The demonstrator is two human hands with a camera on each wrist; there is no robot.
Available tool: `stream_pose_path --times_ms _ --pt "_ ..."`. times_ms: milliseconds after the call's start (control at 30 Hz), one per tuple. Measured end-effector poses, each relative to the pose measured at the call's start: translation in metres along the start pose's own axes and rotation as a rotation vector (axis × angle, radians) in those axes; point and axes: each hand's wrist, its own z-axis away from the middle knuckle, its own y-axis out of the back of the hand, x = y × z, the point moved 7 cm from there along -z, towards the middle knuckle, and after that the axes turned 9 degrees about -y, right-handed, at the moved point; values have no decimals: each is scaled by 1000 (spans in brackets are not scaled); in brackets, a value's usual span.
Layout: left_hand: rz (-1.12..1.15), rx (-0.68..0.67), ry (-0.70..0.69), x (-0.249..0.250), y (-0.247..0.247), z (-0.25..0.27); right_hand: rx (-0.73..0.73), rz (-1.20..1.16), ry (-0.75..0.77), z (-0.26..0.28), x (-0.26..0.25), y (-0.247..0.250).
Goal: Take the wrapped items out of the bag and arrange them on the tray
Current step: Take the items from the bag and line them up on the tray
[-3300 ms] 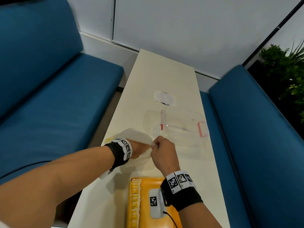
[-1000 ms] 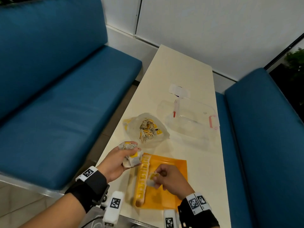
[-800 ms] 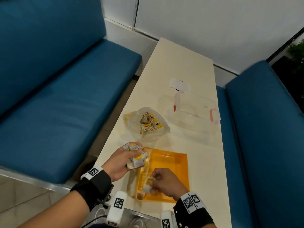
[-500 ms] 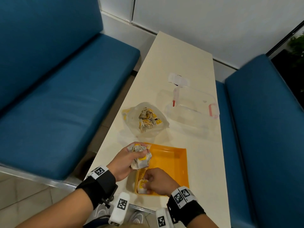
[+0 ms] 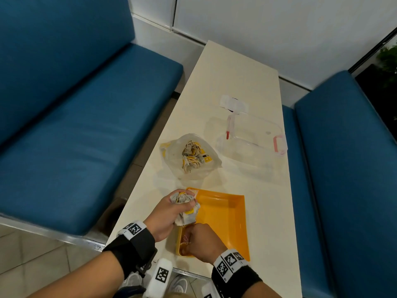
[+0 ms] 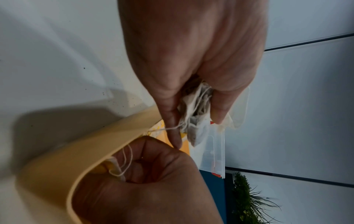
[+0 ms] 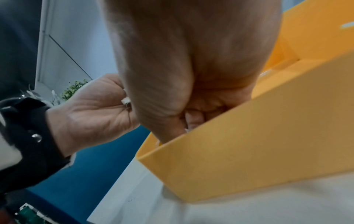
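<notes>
Bunch of wrapped items (image 5: 184, 208) is gripped in the curled left hand (image 5: 166, 216) over the orange tray's (image 5: 227, 220) left rim. Loose strings caught in the closed fingers of the right hand (image 6: 145, 186), low inside the tray's near corner, are shown only by the left wrist view; from the head view, more wrapped items are seen in the plastic bag (image 5: 190, 157) beyond the tray.

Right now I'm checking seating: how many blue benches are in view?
2: one bench left of the table, the other bench right of it. None seems hidden.
</notes>
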Motion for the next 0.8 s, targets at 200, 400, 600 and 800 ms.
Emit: stream_pose_path --times_ms 200,400,600,800 --pt "0 -2 6 1 1 0 9 -91 -29 2 4 -3" --pt "10 2 13 2 -1 0 22 -227 -142 -4 18 1" --pt "42 9 47 4 -1 0 69 -169 -166 -8 19 3" --pt "128 -16 83 12 -6 3 297 -304 -145 11 23 79"
